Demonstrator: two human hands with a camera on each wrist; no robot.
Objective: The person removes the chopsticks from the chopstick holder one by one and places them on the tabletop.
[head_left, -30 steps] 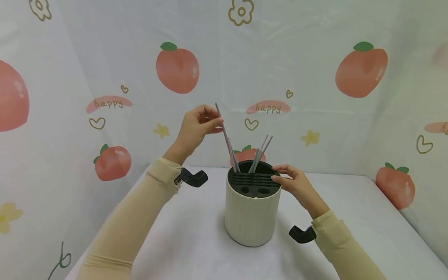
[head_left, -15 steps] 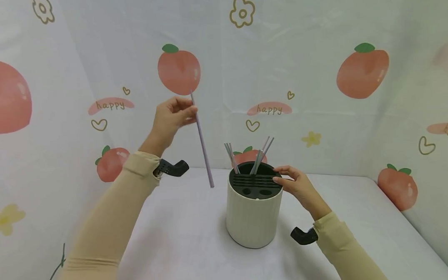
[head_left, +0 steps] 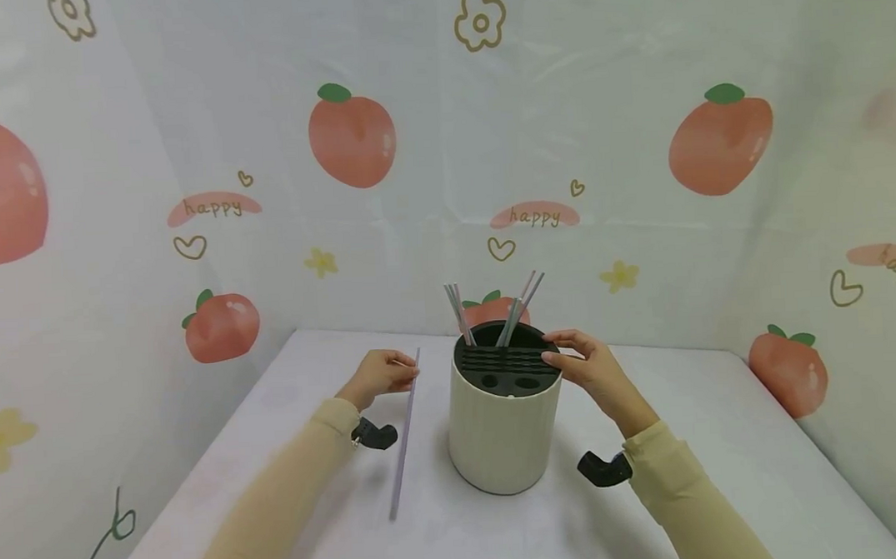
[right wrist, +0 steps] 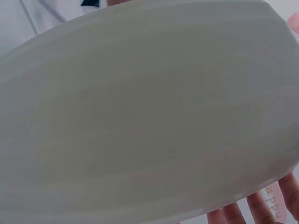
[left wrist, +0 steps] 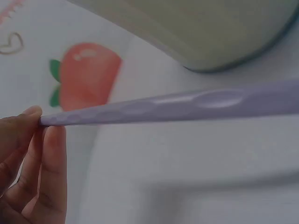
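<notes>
My left hand point(head_left: 381, 378) pinches the upper end of a long purple straw point(head_left: 404, 448), left of a utensil holder point(head_left: 504, 444). The straw slants toward the front of the table, its lower end close over the surface. In the left wrist view, thumb and fingertips meet at the straw's point(left wrist: 187, 105) narrow-looking far end. The holder is a cream ribbed cylinder with a black slotted insert point(head_left: 508, 364). My right hand point(head_left: 591, 373) grips its right rim, thumb in front and fingers behind. Several thin straws point(head_left: 513, 314) stand in the open back compartment, in two leaning bunches.
A white table point(head_left: 651, 454) extends around the holder. Behind and beside it hangs a white cloth point(head_left: 440, 105) printed with peaches, hearts and flowers. A black wrist camera point(head_left: 605, 469) juts from each cuff.
My left hand lifted the purple straw out of the holder, carried it left, then lowered it beside the holder. The right hand has stayed at the rim.
</notes>
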